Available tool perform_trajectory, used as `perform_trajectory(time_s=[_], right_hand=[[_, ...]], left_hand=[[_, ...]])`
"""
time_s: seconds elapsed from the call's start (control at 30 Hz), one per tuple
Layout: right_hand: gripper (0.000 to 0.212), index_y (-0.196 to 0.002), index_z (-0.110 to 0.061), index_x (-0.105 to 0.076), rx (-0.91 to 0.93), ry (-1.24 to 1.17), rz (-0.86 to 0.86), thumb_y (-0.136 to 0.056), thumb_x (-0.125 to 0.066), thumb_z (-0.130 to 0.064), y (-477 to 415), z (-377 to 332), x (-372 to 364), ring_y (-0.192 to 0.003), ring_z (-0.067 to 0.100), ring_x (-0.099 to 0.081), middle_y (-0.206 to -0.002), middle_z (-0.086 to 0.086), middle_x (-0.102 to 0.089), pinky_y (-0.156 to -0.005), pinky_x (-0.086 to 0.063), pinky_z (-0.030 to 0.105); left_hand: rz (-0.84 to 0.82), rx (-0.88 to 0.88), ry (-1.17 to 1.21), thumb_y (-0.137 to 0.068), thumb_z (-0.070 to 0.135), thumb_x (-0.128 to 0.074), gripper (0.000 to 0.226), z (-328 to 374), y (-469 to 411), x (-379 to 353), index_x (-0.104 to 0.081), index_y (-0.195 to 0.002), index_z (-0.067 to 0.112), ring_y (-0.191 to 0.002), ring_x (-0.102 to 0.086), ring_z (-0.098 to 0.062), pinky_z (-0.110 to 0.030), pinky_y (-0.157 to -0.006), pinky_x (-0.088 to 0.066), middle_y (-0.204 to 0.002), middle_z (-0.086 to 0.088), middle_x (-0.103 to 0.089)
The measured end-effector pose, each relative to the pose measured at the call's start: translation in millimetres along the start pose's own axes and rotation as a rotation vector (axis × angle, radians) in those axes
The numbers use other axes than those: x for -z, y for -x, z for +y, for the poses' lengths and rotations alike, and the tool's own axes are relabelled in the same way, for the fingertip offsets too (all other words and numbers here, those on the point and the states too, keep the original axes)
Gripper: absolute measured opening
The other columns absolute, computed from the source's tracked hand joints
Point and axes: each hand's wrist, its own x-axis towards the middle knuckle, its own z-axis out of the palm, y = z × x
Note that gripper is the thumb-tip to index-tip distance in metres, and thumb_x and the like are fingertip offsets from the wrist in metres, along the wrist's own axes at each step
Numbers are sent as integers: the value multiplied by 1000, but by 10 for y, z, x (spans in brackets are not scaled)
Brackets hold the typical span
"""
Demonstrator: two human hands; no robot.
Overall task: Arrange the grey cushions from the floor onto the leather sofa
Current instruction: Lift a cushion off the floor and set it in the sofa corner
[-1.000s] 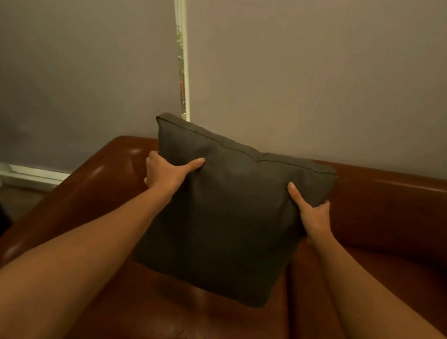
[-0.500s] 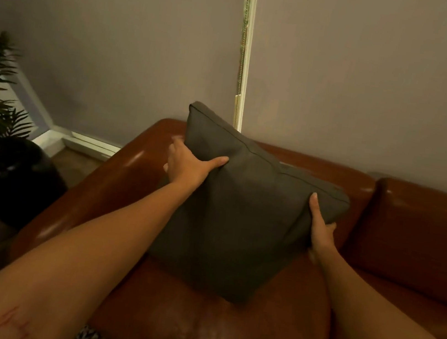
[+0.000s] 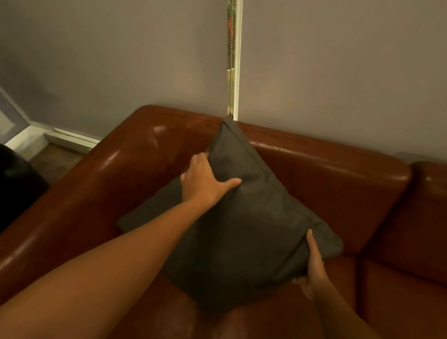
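Evidently aiming for the leather sofa [image 3: 331, 179] corner at ten o'clock, the left hand [image 3: 202, 185] and right hand [image 3: 314, 268] grip the grey cushion [image 3: 243, 239], fingers [image 3: 198, 162] curled round its edges.

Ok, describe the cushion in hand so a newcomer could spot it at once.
Find the brown leather sofa filling the lower frame, then its left end by the armrest. A dark grey square cushion is held there tipped corner-down, left hand gripping its upper edge, right hand by its right corner. It is the only matte fabric among glossy leather.
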Motion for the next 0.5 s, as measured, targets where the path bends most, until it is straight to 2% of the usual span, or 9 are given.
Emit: perform_trajectory(time_s=[0.07, 0.13, 0.2, 0.33, 0.43, 0.5], right_hand=[[123, -150, -29, -24, 1, 12, 34, -47, -78, -70, -189, 115, 94, -124, 33, -51, -147, 6, -44, -62, -54, 37], [138, -152, -28, -20, 0, 48, 40, -37, -81, -73, -297, 125, 143, -126, 34, -50, -148, 6, -42, -65, -55, 39], [148, -153, -25, -14, -16, 103, 48, -32, -80, -77, -361, 99, 149, -129, 34, -46, -152, 7, -37, -75, -55, 43], [120, -153, -21, -17, 27, 142, 96, -59, -73, -69, -335, 7, 71, -134, 35, -41, -153, 9, -33, -88, -48, 47], [113, -153, -10, -7, 71, 148, 251, -73, -75, -52, -390, -61, 58, -138, 36, -35, -156, 14, -25, -106, -40, 52], [113, -153, -12, -7, 131, 181, 311, -72, -77, -50, -389, -133, -2, -140, 34, -32, -157, 13, -23, -112, -33, 52]], left_hand=[[-56, 7, -18, -75, 54, -70, 84, -160, -23, -203, -35, -138, 12, -130, -41, -24, -42, -110, -31, -138, -5, -41], [-62, 4, -32, -78, 55, -66, 81, -258, -34, -315, -35, -138, 11, -129, -42, -24, -42, -109, -31, -138, -5, -42], [-33, -4, -66, -81, 55, -63, 78, -292, -80, -373, -35, -138, 9, -128, -43, -25, -41, -107, -31, -136, -7, -43], [-8, -32, -146, -87, 48, -59, 66, -283, -151, -394, -37, -134, 7, -124, -45, -26, -40, -104, -33, -134, -8, -44], [-5, -74, -180, -91, 39, -57, 58, -291, -128, -462, -38, -136, 8, -123, -47, -26, -38, -104, -34, -135, -8, -45], [-3, -108, -205, -92, 37, -56, 57, -289, -97, -522, -37, -137, 8, -124, -47, -24, -37, -104, -34, -135, -8, -45]])
